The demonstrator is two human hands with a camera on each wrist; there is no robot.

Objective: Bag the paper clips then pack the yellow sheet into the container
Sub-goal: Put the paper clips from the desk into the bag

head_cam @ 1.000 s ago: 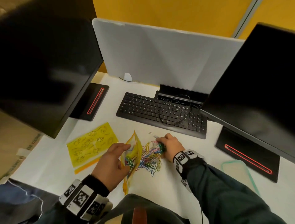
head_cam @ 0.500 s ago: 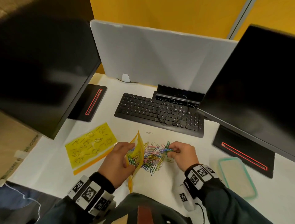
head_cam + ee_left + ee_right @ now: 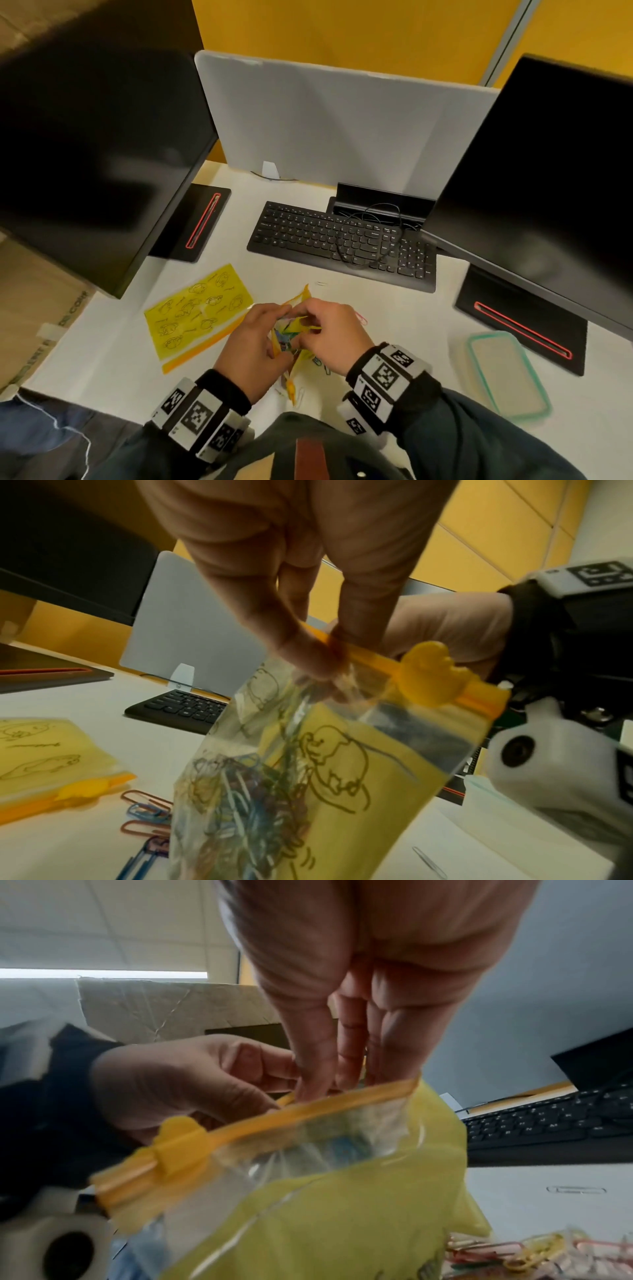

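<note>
Hands met over the zip bag [image 3: 342, 791], lifted just above the desk [image 3: 394, 318]. The left hand [image 3: 251, 346] pinched the bag's orange zip strip [image 3: 373, 656] at the open mouth; the right hand [image 3: 334, 337] had its fingers [image 3: 318, 1074] pressed together, tips dipped into the mouth. Paper clips [image 3: 240, 804] filled the bag, with loose clips [image 3: 143, 813] on the desk beneath. The yellow sheet [image 3: 197, 311] lay flat to the left, the green-rimmed container [image 3: 510, 373] well apart to the right. Behind stood the keyboard [image 3: 342, 243], with a cable looped over its keys, and two dark monitors [image 3: 92, 154]; the hands hid much of the bag from above.
</note>
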